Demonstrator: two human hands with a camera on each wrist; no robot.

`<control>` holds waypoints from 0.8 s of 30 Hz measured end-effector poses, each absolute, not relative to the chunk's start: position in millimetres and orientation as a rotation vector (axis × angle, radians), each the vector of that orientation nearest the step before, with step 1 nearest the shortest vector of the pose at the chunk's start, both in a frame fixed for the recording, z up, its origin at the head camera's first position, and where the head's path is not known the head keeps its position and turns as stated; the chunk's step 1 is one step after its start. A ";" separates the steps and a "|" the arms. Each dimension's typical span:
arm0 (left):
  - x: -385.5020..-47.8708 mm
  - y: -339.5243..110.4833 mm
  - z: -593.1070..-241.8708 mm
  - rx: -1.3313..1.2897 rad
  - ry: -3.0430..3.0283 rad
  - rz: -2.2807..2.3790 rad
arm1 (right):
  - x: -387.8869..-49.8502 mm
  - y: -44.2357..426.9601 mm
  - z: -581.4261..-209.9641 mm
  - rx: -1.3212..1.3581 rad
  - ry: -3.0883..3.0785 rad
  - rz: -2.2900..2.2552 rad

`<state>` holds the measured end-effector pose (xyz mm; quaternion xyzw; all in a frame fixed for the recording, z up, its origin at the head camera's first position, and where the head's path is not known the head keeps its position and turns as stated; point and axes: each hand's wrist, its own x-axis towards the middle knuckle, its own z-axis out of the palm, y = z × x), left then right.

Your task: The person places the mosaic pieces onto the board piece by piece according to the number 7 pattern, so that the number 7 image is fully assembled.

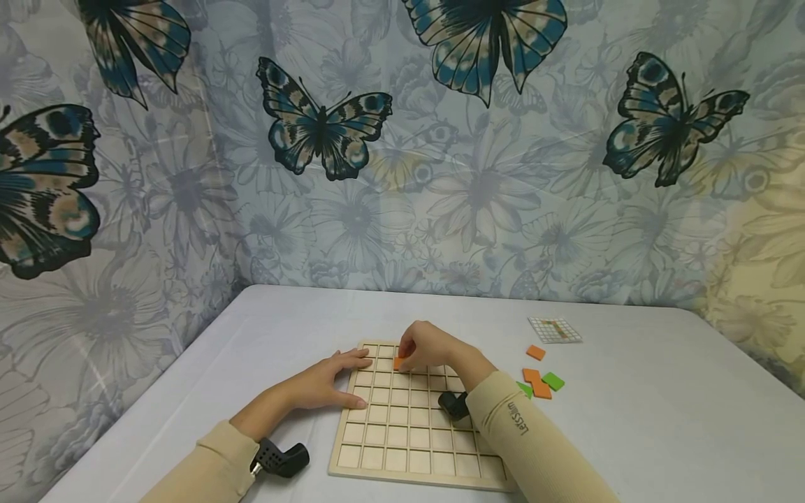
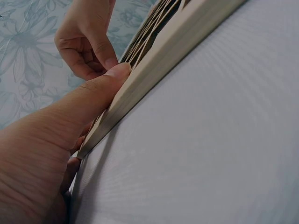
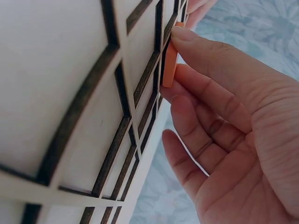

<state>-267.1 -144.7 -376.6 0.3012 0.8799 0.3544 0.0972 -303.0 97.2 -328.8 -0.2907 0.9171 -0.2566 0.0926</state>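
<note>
A wooden grid board (image 1: 397, 436) lies on the white table. In the head view the left hand (image 1: 321, 383) rests at its left edge, fingers spread; the left wrist view shows that thumb on the board's rim (image 2: 140, 79). Over the board's far part, the right hand (image 1: 434, 347) pinches an orange square tile (image 1: 398, 363). The right wrist view shows the tile (image 3: 171, 60) tilted against the grid (image 3: 107, 116), between the thumb and index finger of the right hand (image 3: 233, 107), its other fingers loosely curled.
Right of the board lie loose orange tiles (image 1: 536, 352) and green tiles (image 1: 553, 381), one green piece partly behind the right sleeve. A small card with a printed grid (image 1: 555, 330) lies farther back. A butterfly-patterned cloth (image 1: 402, 209) hangs behind the table (image 1: 660, 419).
</note>
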 end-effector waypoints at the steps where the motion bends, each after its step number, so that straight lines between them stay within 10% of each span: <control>1: -267.0 -144.9 -376.3 0.892 2.605 1.051 | -303.0 97.1 -328.4 -0.868 2.720 -0.764; 24: -266.7 -144.1 -378.0 0.886 2.625 1.036 | -280.2 161.1 -288.6 -0.765 2.774 -0.964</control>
